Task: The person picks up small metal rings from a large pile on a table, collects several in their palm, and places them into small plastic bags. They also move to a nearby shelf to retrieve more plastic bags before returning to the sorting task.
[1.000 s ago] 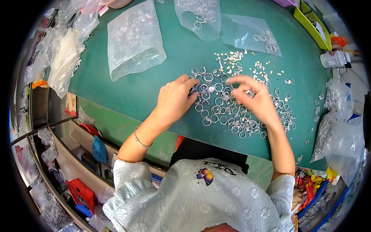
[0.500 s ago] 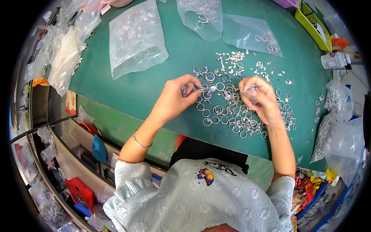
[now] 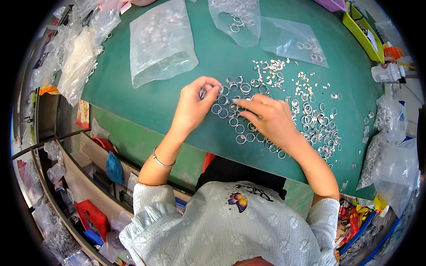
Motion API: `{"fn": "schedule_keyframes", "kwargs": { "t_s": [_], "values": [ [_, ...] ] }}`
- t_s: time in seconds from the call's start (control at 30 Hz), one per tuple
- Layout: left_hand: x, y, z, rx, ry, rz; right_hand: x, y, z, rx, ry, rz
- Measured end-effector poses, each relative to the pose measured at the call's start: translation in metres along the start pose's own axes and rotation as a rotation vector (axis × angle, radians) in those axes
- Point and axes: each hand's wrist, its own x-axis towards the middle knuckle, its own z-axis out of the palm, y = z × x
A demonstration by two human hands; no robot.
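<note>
Several small silver rings (image 3: 310,124) lie scattered over a dark green mat (image 3: 146,106). My left hand (image 3: 195,104) pinches one silver ring (image 3: 203,93) between thumb and fingers at the left edge of the pile. My right hand (image 3: 268,117) lies over the pile with its index finger stretched left, the tip touching rings near the middle. Whether it holds anything I cannot tell. Small pale metal bits (image 3: 270,66) lie just beyond the rings.
Clear plastic bags (image 3: 162,40) of rings lie at the far side of the mat, more bags (image 3: 77,62) at the left and right (image 3: 395,155) edges. A yellow-green tray (image 3: 361,33) and a small white bottle (image 3: 387,72) stand far right. Shelves with boxes sit below the table's near edge.
My left hand shifted slightly left, holding a ring. My right hand came down from a raised pinch and reached left across the pile with its index finger out.
</note>
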Motion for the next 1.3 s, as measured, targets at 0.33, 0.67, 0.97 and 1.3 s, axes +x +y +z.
{"fn": "schedule_keyframes", "kwargs": {
  "t_s": [0.33, 0.67, 0.97, 1.3],
  "values": [
    [-0.005, 0.012, 0.008, 0.219, -0.018, 0.025, -0.009, 0.017, -0.026, -0.038, 0.01, 0.235],
    [-0.008, 0.019, 0.012, 0.408, -0.001, 0.101, -0.006, 0.002, -0.001, -0.209, -0.158, 0.021],
    [-0.017, 0.009, 0.008, 0.414, -0.101, 0.124, -0.011, 0.007, -0.001, -0.236, -0.152, -0.038],
    [-0.018, 0.013, -0.005, -0.436, -0.283, -0.35, -0.012, 0.007, -0.03, 0.924, -0.139, 0.721]
  ]
}}
